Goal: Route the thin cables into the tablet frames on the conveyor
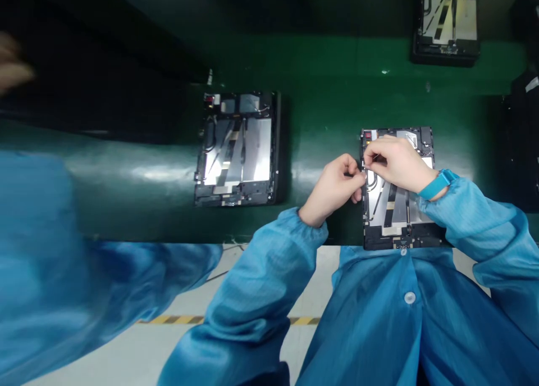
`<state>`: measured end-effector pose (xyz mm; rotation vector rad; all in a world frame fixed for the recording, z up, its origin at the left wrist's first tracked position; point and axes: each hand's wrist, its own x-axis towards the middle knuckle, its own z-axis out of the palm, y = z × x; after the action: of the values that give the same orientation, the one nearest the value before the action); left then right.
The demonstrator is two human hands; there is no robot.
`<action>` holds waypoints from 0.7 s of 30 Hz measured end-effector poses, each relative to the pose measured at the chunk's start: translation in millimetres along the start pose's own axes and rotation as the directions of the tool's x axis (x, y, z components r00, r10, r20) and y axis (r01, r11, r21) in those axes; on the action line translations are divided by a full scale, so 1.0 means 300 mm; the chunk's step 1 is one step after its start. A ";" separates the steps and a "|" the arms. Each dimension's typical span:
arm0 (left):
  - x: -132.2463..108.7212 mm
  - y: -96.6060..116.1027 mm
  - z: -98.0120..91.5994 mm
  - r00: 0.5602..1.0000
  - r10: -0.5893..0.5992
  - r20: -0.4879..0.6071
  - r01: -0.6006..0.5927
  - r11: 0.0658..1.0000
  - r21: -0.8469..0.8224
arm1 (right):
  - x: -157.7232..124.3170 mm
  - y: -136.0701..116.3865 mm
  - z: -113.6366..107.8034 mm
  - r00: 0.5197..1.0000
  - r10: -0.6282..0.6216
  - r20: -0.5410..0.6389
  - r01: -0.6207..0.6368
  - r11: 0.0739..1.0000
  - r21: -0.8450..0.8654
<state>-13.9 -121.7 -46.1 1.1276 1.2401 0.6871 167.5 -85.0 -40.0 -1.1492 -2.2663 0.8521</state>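
In front of me at the bench's near edge lies an opened tablet-like device (379, 200), its black frame and silvery inside with dark ribbon cables facing up. At its left edge my left hand (339, 181) is closed, thumb and index finger pinched at the frame's side. Over the device's upper left part, my right hand (393, 158) has its fingertips pinched close to the left one. What sits between the fingertips of either hand is too small to make out. A blue wristband (438, 185) circles my right wrist.
A second opened device (238, 150) lies to the left on the green bench (320, 105). Another opened device (448, 21) is at the far right. A co-worker's blue sleeve (37, 251) fills the left side, and a blurred hand (14, 66) shows above it.
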 end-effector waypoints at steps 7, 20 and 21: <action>0.002 -0.006 -0.011 0.999 -0.014 0.031 0.015 1.000 -0.020 | 0.001 -0.008 0.001 1.000 0.021 0.008 -0.021 1.000 0.013; 0.012 0.016 -0.009 0.992 -0.122 0.043 0.124 0.992 -0.039 | 0.005 -0.008 0.002 1.000 0.014 -0.024 -0.014 1.000 0.003; 0.015 0.021 -0.007 0.990 -0.137 0.043 0.139 0.990 -0.037 | 0.009 -0.006 0.001 0.998 0.025 -0.049 -0.025 1.000 -0.006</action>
<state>-13.7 -114.9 -42.0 1.0082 1.2523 0.5798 164.8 -83.8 -38.6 -1.1908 -2.2208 0.8176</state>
